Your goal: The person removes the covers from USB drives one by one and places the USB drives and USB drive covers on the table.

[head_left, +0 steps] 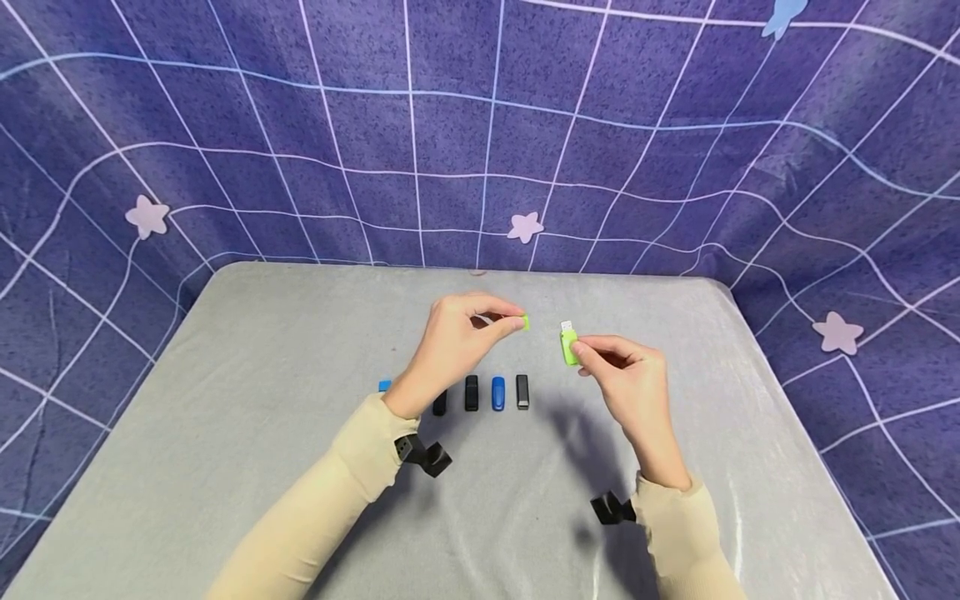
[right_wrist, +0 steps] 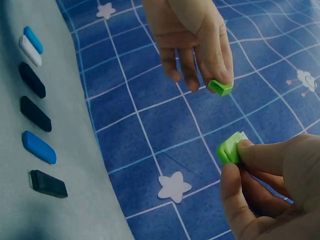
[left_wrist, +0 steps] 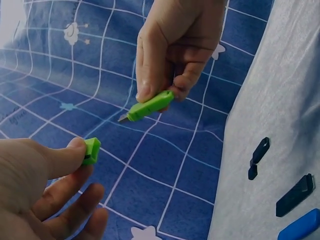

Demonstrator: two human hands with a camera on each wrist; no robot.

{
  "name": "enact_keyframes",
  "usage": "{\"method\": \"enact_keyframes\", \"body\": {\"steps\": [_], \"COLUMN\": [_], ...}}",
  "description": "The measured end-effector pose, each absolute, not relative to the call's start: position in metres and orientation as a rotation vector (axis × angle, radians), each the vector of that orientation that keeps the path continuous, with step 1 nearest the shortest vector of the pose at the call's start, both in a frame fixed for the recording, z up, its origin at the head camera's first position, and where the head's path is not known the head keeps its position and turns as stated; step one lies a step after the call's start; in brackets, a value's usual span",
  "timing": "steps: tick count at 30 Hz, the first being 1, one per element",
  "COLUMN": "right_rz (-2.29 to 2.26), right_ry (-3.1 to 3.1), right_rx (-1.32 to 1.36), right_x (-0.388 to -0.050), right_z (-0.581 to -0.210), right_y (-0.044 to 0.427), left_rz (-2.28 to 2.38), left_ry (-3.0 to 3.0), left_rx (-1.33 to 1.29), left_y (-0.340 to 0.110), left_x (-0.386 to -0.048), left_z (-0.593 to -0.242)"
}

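A small green cap (head_left: 526, 322) is pinched between the thumb and forefinger of the left hand (head_left: 453, 337). To its right, the right hand (head_left: 628, 379) pinches a green USB stick (head_left: 569, 347) by its body, its metal plug bare and pointing away from the person in the head view. Cap and stick are apart, a short gap between them. The left wrist view shows the cap (left_wrist: 91, 151) lower left of the stick (left_wrist: 151, 105). In the right wrist view the hollow of the cap (right_wrist: 220, 88) shows.
On the grey table (head_left: 300, 350) lies a row of sticks: a blue one (head_left: 498, 393), black ones at either side (head_left: 522, 392), and a light blue and white one (right_wrist: 31, 50) at the far end. A patterned blue cloth (head_left: 450, 133) hangs behind.
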State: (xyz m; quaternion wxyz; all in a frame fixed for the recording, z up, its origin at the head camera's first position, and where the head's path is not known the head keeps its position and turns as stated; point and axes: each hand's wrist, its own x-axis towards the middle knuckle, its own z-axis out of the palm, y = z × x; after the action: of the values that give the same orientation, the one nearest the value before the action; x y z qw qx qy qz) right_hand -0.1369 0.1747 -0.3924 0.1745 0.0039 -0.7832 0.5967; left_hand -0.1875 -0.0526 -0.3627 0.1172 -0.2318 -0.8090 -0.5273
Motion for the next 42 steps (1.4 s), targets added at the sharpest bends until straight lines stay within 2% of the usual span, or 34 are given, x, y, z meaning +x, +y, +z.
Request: {"method": "enact_keyframes", "body": {"steps": [12, 42], "right_rz": [1.709, 1.741], "right_ry": [-2.214, -2.263], "right_rx": [-0.057, -0.109], "right_x": [-0.149, -0.157], "right_z": [-0.403, -0.421], "right_y": [0.181, 0.184], "left_rz": [-1.333, -1.261], "left_ry": [-2.482, -2.654], "left_rx": [-0.748, -0.744], "left_y": [-0.041, -0.023], "left_x": [-0.199, -0.221], "left_z": [-0.367, -0.392]}}
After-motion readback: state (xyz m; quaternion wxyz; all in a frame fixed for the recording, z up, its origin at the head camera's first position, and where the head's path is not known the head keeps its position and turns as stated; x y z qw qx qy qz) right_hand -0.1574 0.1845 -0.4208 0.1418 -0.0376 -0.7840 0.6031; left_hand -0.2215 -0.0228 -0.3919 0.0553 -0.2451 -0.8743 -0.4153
